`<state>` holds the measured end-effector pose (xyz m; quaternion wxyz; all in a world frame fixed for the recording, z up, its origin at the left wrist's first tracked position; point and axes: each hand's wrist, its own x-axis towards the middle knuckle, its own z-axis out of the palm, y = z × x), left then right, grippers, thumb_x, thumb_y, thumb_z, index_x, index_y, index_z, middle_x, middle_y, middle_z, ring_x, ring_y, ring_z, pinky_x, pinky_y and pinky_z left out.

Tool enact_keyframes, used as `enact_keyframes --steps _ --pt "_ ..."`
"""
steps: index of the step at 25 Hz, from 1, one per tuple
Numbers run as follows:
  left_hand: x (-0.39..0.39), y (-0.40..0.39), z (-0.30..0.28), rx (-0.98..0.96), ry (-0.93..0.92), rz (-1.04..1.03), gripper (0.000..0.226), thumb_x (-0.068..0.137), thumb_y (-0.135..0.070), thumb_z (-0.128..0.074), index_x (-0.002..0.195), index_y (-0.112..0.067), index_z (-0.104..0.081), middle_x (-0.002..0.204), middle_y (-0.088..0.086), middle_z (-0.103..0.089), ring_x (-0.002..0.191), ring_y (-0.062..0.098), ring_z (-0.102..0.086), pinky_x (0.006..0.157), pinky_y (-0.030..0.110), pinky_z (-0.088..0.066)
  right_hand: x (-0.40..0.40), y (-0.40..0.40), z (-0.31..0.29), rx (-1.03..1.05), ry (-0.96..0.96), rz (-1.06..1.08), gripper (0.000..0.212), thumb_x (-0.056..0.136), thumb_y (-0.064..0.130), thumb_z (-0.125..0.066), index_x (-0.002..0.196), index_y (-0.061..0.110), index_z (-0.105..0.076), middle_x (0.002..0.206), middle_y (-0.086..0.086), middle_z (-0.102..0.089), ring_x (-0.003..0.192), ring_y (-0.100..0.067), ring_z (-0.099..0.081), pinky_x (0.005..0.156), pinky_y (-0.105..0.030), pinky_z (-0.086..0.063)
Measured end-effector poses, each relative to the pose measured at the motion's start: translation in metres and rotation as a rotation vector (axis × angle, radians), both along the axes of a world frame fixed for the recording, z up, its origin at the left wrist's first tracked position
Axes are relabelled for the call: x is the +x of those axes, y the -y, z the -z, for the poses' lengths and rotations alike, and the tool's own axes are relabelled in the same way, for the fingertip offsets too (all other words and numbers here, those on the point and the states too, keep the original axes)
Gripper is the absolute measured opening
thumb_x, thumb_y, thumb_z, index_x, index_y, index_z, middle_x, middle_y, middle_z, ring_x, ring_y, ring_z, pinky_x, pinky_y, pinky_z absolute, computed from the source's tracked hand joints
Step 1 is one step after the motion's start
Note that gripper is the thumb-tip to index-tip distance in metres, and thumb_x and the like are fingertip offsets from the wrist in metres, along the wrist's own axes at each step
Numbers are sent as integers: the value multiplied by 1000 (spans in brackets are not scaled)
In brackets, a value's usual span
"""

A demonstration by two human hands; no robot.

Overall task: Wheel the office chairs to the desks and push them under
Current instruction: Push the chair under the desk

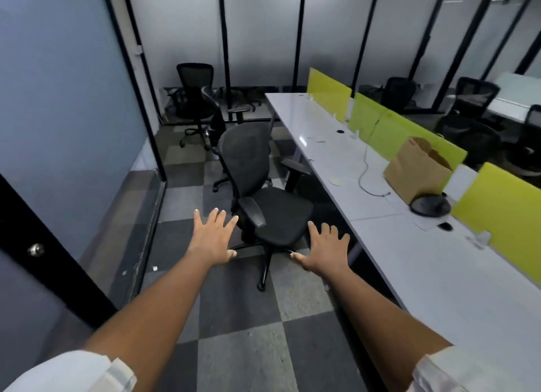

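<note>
A black mesh office chair [275, 213] stands on the checkered carpet just left of the long white desk [409, 274], its seat turned toward me and its backrest away. My left hand [212, 238] and my right hand [325, 246] are stretched out in front of me with fingers spread, holding nothing and short of the chair's seat. A second black chair [218, 116] stands behind the first one. A third black chair [194, 96] sits farther back by the frosted glass wall.
Yellow-green divider panels [389, 128] run along the desk's far side. A brown paper bag [420, 169], a round black base [430, 205] and a white cable [366, 172] lie on the desk. A glass wall with black frame [140, 98] bounds the left. More chairs [471, 122] stand beyond the dividers.
</note>
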<state>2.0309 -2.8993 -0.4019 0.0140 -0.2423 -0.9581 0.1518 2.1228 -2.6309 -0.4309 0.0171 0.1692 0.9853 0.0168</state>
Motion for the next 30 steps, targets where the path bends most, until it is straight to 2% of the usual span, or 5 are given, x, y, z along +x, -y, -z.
enact_keyframes --steps 8,14,18,23,30 --pt "-232 83 30 -50 -19 -79 92 93 -62 -55 162 -27 -4 167 12 -9 156 30 -3 118 69 -6 -256 76 37 9 29 -89 105 78 84 -45 160 24 -17 149 -10 -40 135 -34 -37 108 -60 -30" --pt "-395 116 21 -40 49 -99 91 94 -61 -54 162 -26 -5 168 12 -11 156 29 -3 118 68 -6 -424 110 19 -1 -4 -57 104 78 85 -46 158 23 -22 145 -10 -45 131 -34 -42 103 -56 -36" --pt "-495 116 16 -10 62 -91 91 95 -60 -54 162 -26 -4 168 11 -11 156 28 -3 119 67 -6 -517 112 12 -14 -27 -27 105 79 87 -42 159 22 -21 146 -11 -45 133 -34 -42 105 -55 -35" --pt "-624 96 24 -3 59 -42 92 95 -61 -54 163 -27 -3 168 11 -11 156 28 -4 119 67 -7 -643 98 13 -38 -45 45 106 80 92 -22 160 23 -20 148 -11 -45 134 -35 -42 103 -56 -35" --pt "-797 62 2 -8 64 53 91 96 -58 -55 162 -28 0 168 10 -9 156 28 -2 120 65 -7 -812 89 7 -323 8 282 121 73 97 -35 162 19 -12 156 -14 -34 138 -38 -39 103 -56 -41"
